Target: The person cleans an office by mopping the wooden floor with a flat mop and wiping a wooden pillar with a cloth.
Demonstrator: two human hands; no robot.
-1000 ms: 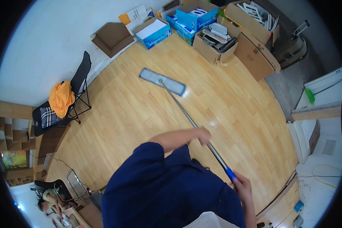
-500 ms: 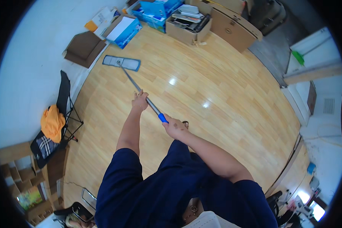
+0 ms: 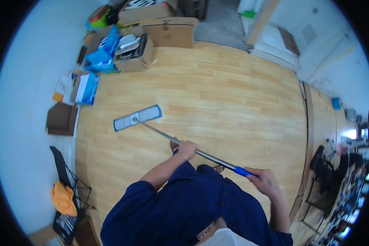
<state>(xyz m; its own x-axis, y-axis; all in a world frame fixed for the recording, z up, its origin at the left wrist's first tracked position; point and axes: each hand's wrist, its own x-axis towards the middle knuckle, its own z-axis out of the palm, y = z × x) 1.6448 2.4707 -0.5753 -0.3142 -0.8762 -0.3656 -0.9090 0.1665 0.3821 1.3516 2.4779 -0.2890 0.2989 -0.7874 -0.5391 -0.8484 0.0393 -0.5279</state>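
A flat mop with a wide blue-edged grey head (image 3: pixel 148 114) lies against the wood-look floor, ahead of me and to the left. Its metal pole (image 3: pixel 215 159) slants back toward my right side and ends in a blue grip (image 3: pixel 242 171). Partway along the pole, my left hand (image 3: pixel 188 150) is wrapped around the metal in front of my body. At the upper end, my right hand (image 3: pixel 265 181) is closed on the blue grip. My feet in sandals show just below the pole.
Along the left wall stand a brown open box (image 3: pixel 62 118), a blue and white carton (image 3: pixel 87 88) and a folding chair with an orange cloth (image 3: pixel 64 198). Farther back is a cardboard box of papers (image 3: pixel 134 55). To the right are an office chair (image 3: pixel 320 164) and a cluttered desk.
My view has turned to the right. The mop head has come nearer and changed its slant; my right hand has swung out to the right, with both hands still on the mop.
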